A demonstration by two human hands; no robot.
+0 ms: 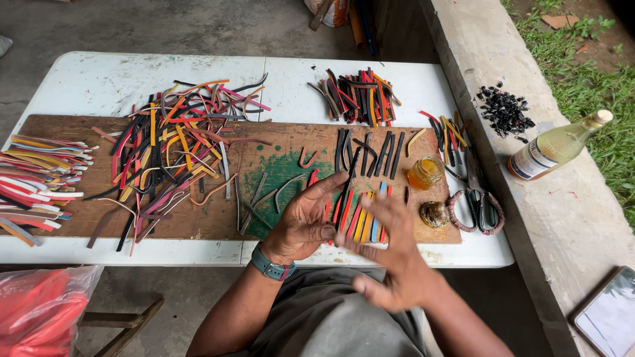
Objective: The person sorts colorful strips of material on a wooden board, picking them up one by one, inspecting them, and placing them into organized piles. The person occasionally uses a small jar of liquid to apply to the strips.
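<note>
Left hand (305,221) open at lower centre, palm up, touching row of flat red, orange, blue and black rubber strips (360,221) on brown wooden board (79,132). Right hand (390,261) open, blurred, just beside. Risk: sweeping contact scattering aligned strips or tipping small amber glass jar (425,172).

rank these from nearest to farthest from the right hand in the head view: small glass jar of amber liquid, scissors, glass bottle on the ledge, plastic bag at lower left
From the right hand:
1. Small glass jar, just above it on the board.
2. Scissors, to its right near the table edge.
3. Glass bottle, lying on the concrete ledge, far right.
4. Plastic bag, far left, below the table.
</note>
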